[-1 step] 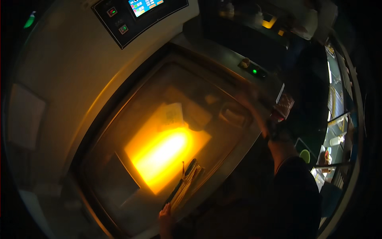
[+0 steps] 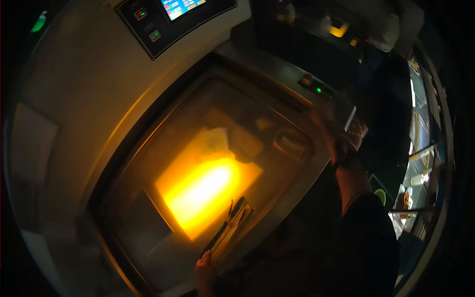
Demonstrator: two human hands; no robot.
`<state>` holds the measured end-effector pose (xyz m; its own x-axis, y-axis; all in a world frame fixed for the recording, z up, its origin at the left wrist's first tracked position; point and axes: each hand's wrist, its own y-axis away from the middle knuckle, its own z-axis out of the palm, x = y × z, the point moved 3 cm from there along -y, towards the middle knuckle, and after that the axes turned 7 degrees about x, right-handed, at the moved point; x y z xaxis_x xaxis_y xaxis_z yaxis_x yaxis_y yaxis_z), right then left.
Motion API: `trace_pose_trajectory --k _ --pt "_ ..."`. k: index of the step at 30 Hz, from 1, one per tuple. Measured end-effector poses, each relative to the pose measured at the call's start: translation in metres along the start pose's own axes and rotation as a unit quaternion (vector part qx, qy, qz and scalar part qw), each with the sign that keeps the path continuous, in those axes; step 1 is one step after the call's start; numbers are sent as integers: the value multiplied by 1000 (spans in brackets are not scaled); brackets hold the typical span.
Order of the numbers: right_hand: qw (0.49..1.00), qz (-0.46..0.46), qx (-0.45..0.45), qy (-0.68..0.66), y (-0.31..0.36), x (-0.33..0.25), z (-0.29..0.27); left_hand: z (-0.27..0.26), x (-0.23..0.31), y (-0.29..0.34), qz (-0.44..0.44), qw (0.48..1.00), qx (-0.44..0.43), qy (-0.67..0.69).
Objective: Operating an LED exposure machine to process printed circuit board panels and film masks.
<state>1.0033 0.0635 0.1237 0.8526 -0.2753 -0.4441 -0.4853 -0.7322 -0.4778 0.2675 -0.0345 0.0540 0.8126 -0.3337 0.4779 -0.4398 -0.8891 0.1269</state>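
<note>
From where I watch, the grey machine housing (image 2: pixel 74 99) fills the left, its control panel (image 2: pixel 168 20) lit above. In the middle, the glass-topped chamber (image 2: pixel 148 232) glows amber around a bright sheet (image 2: pixel 203 190). My left hand (image 2: pixel 204 267) is clamped on a bundle of thin sticks (image 2: pixel 232 225) lying on the glass near the lower rim. To the right, my right hand (image 2: pixel 326 123) reaches the chamber's far rim; it is blurred, so I cannot tell its grip. The exposure looks underway, the bundle not yet lifted.
</note>
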Motion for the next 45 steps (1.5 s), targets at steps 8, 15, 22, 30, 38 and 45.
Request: trace_pose_trajectory --k 8,15,22,30,38,45 --pt "963 182 12 200 -25 97 -20 -14 28 -9 -81 996 -30 -6" --pt "960 110 37 255 -35 108 -20 -17 31 -4 -65 997 -41 -11" --pt "970 -117 -62 203 116 -38 42 -21 -38 30 -16 989 -47 -140" --pt "911 136 -350 170 454 -232 -10 -109 -249 71 180 958 -114 -194" --pt "898 239 -307 207 522 -276 -39 -186 -413 -128 -89 989 107 -49" --pt "974 84 -206 30 471 -298 17 -206 -294 -284 -212 966 119 -89"
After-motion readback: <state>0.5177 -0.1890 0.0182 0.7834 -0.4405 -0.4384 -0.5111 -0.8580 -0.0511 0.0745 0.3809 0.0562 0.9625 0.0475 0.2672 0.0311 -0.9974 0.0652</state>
